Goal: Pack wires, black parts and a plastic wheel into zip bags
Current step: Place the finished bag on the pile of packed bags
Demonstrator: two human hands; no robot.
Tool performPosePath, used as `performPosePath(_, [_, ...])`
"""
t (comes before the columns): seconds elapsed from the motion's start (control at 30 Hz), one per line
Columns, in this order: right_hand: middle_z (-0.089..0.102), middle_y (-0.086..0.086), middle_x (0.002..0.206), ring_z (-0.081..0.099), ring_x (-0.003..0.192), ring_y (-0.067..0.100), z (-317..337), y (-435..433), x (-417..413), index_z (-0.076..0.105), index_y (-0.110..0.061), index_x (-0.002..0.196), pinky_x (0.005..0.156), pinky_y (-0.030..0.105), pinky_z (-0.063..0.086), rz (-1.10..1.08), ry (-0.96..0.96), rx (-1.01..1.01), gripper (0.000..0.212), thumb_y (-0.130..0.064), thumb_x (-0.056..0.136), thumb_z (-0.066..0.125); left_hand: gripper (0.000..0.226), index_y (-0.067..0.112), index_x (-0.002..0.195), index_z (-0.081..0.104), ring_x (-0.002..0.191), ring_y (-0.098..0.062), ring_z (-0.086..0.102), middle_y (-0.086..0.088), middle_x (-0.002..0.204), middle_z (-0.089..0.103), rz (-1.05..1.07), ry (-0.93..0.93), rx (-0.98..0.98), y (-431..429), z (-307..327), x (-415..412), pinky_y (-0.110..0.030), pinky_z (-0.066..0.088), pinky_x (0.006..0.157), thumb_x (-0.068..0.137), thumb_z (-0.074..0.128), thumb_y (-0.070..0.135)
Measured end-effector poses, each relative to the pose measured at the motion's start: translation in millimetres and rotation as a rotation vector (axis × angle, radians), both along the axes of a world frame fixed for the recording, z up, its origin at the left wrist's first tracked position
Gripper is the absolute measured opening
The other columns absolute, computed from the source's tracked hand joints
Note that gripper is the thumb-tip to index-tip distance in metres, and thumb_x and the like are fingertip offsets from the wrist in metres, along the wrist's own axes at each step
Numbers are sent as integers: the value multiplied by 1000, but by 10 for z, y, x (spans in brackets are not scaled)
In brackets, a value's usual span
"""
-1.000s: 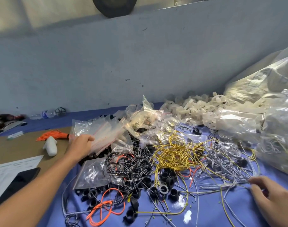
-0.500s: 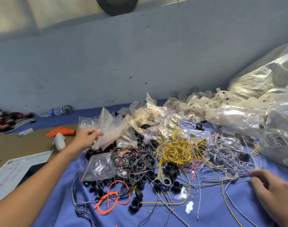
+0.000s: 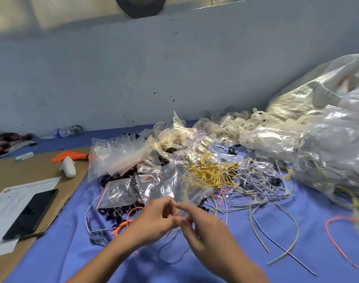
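The left hand [image 3: 154,219] and the right hand [image 3: 203,227] meet low in the middle of the view, fingertips curled toward each other and pinching the near edge of a small clear plastic zip bag [image 3: 182,188]. The bag rises from them toward twelve o'clock; motion blur hides the exact grip. Under the hands lies the blue cloth tabletop [image 3: 246,262]. At ten o'clock, close by, black ring-shaped parts [image 3: 113,213] sit beside a curl of orange wire [image 3: 123,223], with a filled zip bag of black-and-white wire [image 3: 119,193] lying over them. Further out at eleven o'clock a fanned stack of empty red-striped zip bags [image 3: 117,158] rests on the heap. At one o'clock spreads a tangle of yellow wires [image 3: 207,170], and grey wires [image 3: 256,180] trail beside it toward two o'clock. Beyond these, near the wall, is a pile of white plastic wheels [image 3: 235,123], and a large clear plastic sack [image 3: 327,139] fills the side at two to three o'clock. At nine o'clock a brown cardboard sheet [image 3: 31,170] carries a black phone [image 3: 31,213] on a printed paper sheet [image 3: 3,213].
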State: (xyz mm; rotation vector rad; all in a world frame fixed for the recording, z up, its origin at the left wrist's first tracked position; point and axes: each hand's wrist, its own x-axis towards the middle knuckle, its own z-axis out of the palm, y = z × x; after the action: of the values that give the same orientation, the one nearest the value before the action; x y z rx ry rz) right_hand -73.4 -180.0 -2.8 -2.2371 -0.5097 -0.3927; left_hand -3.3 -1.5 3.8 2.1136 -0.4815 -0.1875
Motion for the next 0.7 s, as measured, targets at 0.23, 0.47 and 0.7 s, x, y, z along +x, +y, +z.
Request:
performPosePath(0.23, [62, -18, 94, 59, 78, 7, -100, 122, -112, 35, -44, 131, 65, 26, 44, -293, -8, 187, 39, -37, 97, 52, 26, 18, 76, 49, 49, -10, 40, 7, 53, 48, 73, -41, -136, -14, 85, -292, -29, 34, 51, 87, 71, 26])
performPosePath(0.47, [55, -14, 98, 53, 89, 10, -40, 193, -223, 44, -40, 121, 71, 33, 46, -235, -124, 42, 20, -42, 100, 42, 30, 18, 78, 46, 54, -7, 37, 8, 59, 44, -34, -6, -196, 67, 202, -441, -20, 32, 52, 91, 70, 32])
performPosePath(0.7, [67, 4, 89, 59, 88, 32, 35, 186, -206, 38, -38, 118, 63, 39, 37, -200, 86, -130, 21, -47, 101, 33, 27, 22, 80, 45, 56, -6, 36, 10, 60, 45, -109, -40, -169, 102, 231, -538, -18, 33, 54, 93, 66, 35])
